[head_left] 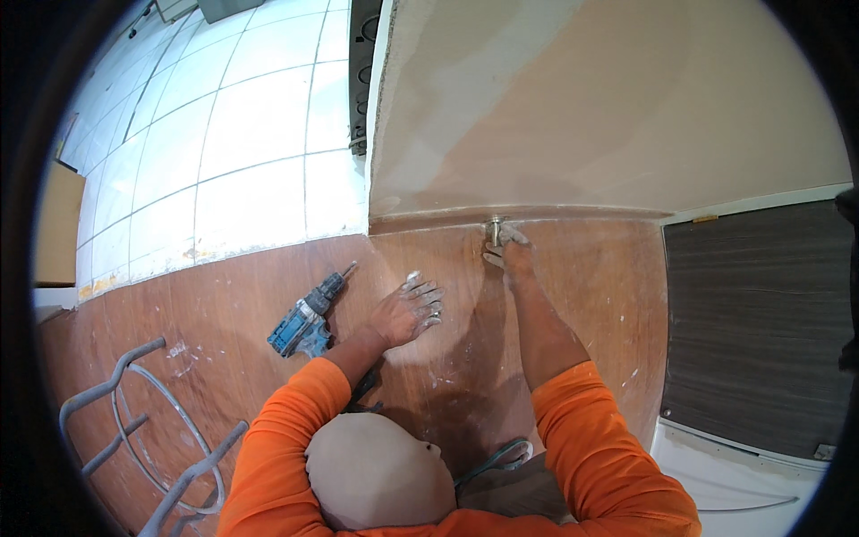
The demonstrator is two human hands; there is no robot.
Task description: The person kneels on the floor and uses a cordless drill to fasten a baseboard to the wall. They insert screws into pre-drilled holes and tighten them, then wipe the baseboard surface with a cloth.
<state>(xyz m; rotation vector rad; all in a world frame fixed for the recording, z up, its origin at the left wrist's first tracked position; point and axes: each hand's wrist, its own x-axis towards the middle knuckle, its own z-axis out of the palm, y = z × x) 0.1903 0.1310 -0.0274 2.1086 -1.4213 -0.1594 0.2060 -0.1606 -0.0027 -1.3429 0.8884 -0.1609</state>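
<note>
My right hand (513, 243) reaches forward to the foot of the wall. Its dusty fingers close around a small silvery metal fitting (495, 233), which stands against the skirting strip (573, 213). I cannot tell whether the fitting is fixed there. My left hand (408, 312) rests palm down on the reddish-brown wooden floor (465, 304), fingers stretched out and whitened with dust. A blue and black cordless drill (309, 313) lies on its side to the left of that hand, its bit pointing toward the wall.
A bent grey metal tube frame (114, 385) stands at the lower left. White floor tiles (242, 161) begin beyond the wood. A beige wall (582, 107) rises ahead, with a dark wood-grain panel (761, 322) at the right. A cardboard-brown box (59, 224) sits far left.
</note>
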